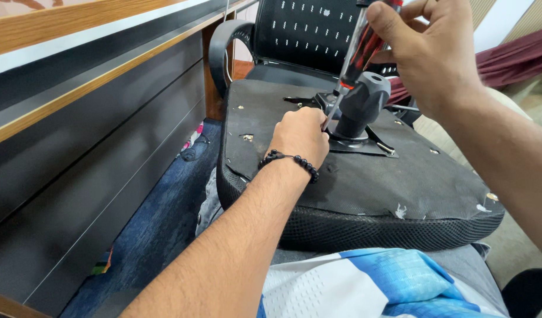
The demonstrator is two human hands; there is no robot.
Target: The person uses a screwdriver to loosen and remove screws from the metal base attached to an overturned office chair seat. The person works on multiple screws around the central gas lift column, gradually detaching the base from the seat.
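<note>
An upturned chair seat [365, 188] rests on the person's lap, underside up, exposing its mounting plate [359, 141]. The right hand [427, 50] wraps the screwdriver [356, 56] handle to turn it; the left hand [300, 136], fingers curled, pinches the shaft (steadying the tip).

Upturned chair seat [365, 182] across the lap: right hand [427, 50] grips a red-handled screwdriver [359, 53]; left hand [300, 135] steadies its tip beside the black mounting plate [371, 144].

Lighting: bright, even daylight from upper right. Shadows: soft, under seat cushion [365, 194]. Glare: sheen on screwdriver [365, 47] handle. Focus: sharp centre; edges slightly stretched.
</note>
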